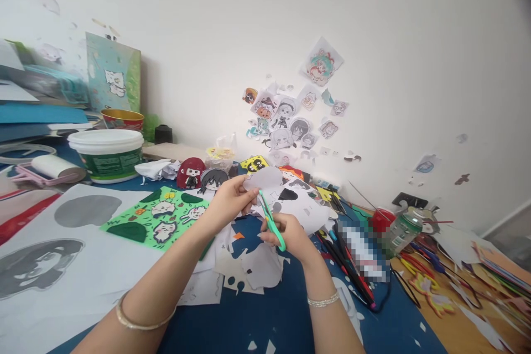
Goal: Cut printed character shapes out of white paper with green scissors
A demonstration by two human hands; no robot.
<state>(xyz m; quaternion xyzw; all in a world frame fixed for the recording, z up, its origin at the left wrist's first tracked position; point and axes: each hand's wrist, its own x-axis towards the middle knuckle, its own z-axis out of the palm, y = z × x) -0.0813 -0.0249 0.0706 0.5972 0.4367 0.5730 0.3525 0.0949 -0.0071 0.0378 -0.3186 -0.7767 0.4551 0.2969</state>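
Between the fingers and thumb of my left hand [233, 199] is a white paper cutout [265, 181], raised over the table. My right hand [286, 232] grips green-handled scissors [271, 222]. Their blades point up and to the left, against the lower edge of the paper near my left fingertips; I cannot tell how far apart the blades are. Below lies a white paper piece [263, 268] among scraps. Left of it rests a green sheet [160, 218] with cartoon animals, partly behind my left forearm. Two cartoon-head cutouts, one red-haired [191, 173] and one black-haired [214, 180], stand behind.
A white-lidded bucket [105, 156] stands at the left, behind a large paper sheet [120, 265] with grey prints. Pens [348, 265] lie to the right, near a spray can [406, 230]. Drawings [286, 113] hang on the wall. Paper scraps litter the blue tabletop [232, 326].
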